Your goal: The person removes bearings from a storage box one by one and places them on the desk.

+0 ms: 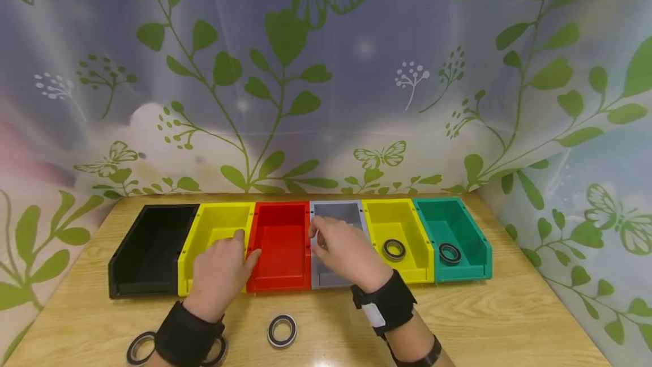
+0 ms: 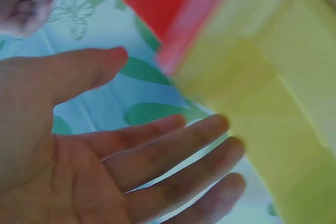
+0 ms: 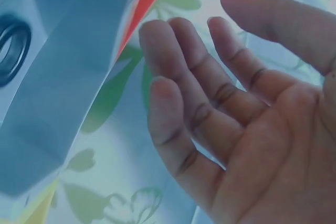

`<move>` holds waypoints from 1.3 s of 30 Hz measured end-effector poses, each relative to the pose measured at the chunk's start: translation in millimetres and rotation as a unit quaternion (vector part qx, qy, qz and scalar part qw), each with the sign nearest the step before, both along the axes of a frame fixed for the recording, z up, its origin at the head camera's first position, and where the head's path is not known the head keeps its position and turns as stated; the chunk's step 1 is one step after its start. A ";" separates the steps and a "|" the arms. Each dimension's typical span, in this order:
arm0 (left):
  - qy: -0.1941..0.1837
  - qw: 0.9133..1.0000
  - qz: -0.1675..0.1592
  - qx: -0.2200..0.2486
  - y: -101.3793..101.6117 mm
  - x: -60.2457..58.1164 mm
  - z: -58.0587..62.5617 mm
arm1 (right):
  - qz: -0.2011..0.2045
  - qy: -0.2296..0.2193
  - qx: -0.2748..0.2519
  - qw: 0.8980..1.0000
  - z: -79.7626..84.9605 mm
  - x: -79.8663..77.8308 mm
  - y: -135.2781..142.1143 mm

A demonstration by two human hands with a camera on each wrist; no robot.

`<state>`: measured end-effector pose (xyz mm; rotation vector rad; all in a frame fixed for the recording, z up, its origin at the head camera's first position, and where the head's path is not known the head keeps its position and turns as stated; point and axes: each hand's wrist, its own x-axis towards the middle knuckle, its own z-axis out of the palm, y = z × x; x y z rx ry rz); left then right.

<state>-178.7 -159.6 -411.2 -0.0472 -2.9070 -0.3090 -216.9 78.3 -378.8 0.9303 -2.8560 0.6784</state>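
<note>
Above the left yellow bin (image 1: 224,215) my left hand (image 1: 221,268) hovers, its thumb near the red bin (image 1: 281,242). In the left wrist view its fingers are spread and nearly straight, with nothing in them. My right hand (image 1: 348,251) is over the grey bin (image 1: 326,281); the right wrist view shows its fingers gently bent and its palm bare. A ring-shaped ball bearing (image 3: 23,51) lies inside the grey bin in that view; in the head view the hand hides it.
Bearings lie in the right yellow bin (image 1: 389,214) and the green bin (image 1: 443,214). A black bin (image 1: 148,254) ends the row at left. On the wooden table (image 1: 331,327), one bearing (image 1: 271,331) lies in front; two more, partly hidden, flank my left wrist.
</note>
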 end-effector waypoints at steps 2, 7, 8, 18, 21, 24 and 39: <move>0.048 0.999 -0.015 0.001 6.5 1.7 4.4 | -0.014 0.001 -0.005 1.000 0.4 -4.8 5.6; 0.085 0.995 -0.059 0.013 30.1 4.1 6.8 | -0.041 -0.015 -0.010 0.999 -2.4 -13.4 12.8; 0.080 0.995 -0.064 0.012 35.1 4.1 5.7 | -0.044 -0.018 -0.007 0.999 -3.5 -14.9 12.7; 0.070 0.993 -0.092 -0.016 75.4 -12.4 -4.7 | -0.068 -0.037 0.019 0.997 -18.6 -26.4 14.3; 0.044 0.995 -0.090 -0.005 84.9 -17.0 -5.5 | -0.067 -0.036 0.037 0.996 -25.4 -30.3 14.1; 0.035 0.996 -0.084 -0.003 92.5 -20.0 -6.2 | -0.068 -0.034 0.053 0.996 -30.5 -32.4 13.5; -0.004 0.999 -0.052 0.015 102.3 -24.4 -8.4 | -0.078 0.018 0.164 0.983 -52.3 -30.8 3.9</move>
